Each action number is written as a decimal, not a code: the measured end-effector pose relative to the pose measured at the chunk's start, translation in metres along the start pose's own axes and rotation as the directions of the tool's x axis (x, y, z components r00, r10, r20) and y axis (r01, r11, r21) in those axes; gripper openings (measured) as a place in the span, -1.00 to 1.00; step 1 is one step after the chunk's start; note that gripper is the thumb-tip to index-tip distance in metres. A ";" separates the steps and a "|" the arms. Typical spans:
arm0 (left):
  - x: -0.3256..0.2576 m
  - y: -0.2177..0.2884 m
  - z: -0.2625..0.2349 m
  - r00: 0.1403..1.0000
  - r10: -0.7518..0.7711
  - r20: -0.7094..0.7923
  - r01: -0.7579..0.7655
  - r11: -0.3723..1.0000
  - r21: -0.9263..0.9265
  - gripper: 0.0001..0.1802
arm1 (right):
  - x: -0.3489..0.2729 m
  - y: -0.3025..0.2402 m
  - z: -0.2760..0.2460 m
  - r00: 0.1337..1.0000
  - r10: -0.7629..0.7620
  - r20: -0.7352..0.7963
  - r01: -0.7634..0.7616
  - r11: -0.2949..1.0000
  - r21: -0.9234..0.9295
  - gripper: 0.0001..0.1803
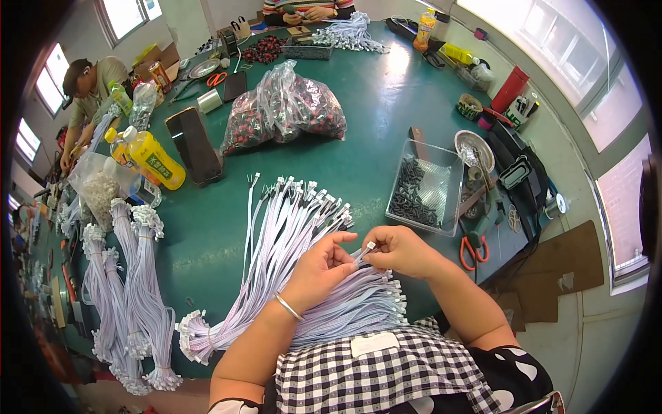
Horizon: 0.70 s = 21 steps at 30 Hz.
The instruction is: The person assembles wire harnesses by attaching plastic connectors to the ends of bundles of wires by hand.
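Note:
Just above the near part of the table, my right hand (398, 252) pinches a thin cable by its small white connector (371, 245). My left hand (321, 268), with a bangle at its wrist, has its thumb on the same cable a little below the connector; its index finger is raised and curved, and the other fingers curl in. Under both hands lies a large fan of white flat cables (272, 252). Some show dark wire ends at the far side; others end in white connectors near my apron. A tied bunch end (200, 336) sits left of my forearm.
Cable bundles (141, 276) hang over the left edge. A clear bin (445, 186) of small black parts, orange-handled scissors (474, 250) and a metal bowl (476, 148) stand right. Beyond are bagged red-black parts (286, 110), a phone (194, 145) and yellow bottles (155, 159). Two people work farther off.

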<state>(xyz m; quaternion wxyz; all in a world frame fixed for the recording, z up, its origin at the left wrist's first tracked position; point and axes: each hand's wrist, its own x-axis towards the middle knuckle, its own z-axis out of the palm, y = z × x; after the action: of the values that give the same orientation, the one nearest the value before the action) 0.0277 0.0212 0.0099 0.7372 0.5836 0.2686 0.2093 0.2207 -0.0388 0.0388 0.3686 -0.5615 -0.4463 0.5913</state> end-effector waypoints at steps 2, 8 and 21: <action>-0.001 -0.001 0.002 0.996 0.043 -0.072 -0.039 0.998 0.059 -0.51 | 0.001 -0.003 0.003 0.999 0.021 0.024 -0.020 0.999 -0.025 -0.92; 0.004 0.000 0.005 0.968 0.183 -0.171 -0.165 0.980 0.116 -0.54 | 0.008 -0.010 0.000 0.999 -0.048 0.021 0.047 0.998 0.045 -0.87; 0.020 0.007 -0.004 0.998 0.057 -0.019 -0.019 0.595 0.804 -0.55 | -0.038 0.037 0.004 0.867 -0.482 0.126 0.411 0.547 -0.729 -0.82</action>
<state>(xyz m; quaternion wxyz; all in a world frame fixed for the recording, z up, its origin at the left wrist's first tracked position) 0.0406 0.0380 0.0128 0.3855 0.8537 0.3372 0.0941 0.2229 -0.0867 0.0163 0.2680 -0.5545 -0.7562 0.2211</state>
